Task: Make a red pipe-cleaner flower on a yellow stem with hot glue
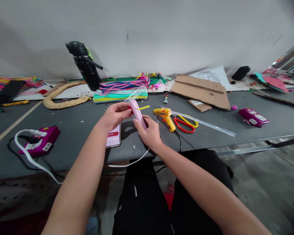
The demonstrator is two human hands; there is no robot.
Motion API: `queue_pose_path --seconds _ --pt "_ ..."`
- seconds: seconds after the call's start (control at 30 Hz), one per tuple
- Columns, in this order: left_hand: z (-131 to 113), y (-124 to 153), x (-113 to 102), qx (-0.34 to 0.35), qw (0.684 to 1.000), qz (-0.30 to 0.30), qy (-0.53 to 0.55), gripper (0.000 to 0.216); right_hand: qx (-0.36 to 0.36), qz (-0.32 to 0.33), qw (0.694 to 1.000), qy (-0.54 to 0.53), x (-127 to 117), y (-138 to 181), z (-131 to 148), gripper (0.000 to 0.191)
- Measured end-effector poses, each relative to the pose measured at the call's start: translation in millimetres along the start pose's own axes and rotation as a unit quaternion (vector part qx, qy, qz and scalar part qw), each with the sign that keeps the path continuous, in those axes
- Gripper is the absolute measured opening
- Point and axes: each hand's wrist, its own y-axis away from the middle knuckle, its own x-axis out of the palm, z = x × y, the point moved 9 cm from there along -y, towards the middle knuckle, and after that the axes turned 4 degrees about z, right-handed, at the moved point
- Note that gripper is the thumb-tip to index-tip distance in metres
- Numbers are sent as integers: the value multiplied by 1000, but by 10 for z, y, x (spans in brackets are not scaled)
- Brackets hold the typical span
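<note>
My right hand (150,132) is wrapped round a slim pink hair straightener (137,113), its tip pointing up and away from me. A yellow pipe cleaner (144,107) sticks out to the right from near the straightener's upper end. On the other side, my left hand (116,115) is closed, thumb and fingers pinched beside the straightener, seemingly on the pipe cleaner's other end, which is hidden. Something small and red (131,109) shows at those fingertips. Below my left hand lies a phone (114,138) with its screen lit. A white cord (131,164) runs below my right hand.
Right of my hands lie a yellow glue gun (164,114), red-and-yellow-handled scissors (186,125) and a clear strip (205,123). Pipe cleaner bundles (120,94), a black bottle (85,67) and cardboard (201,91) stand behind. Purple power strips (42,140) sit at either side.
</note>
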Motion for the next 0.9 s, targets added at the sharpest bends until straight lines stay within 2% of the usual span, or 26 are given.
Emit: queue_pose_path --seconds 0.37,0.63,0.77,0.9 --pt "-21 -17 -193 -3 998 -66 -23 35 34 -10 999 20 -28 14 -74 36" --pt "-14 -21 -367 2 992 -122 -18 27 29 -19 999 12 -48 34 -64 34" --pt "-28 -20 -468 11 990 -139 -9 26 30 -23 999 7 -56 36 -72 34" --pt "-38 -8 -480 14 990 -141 -1 27 41 -13 999 3 -43 30 -83 34"
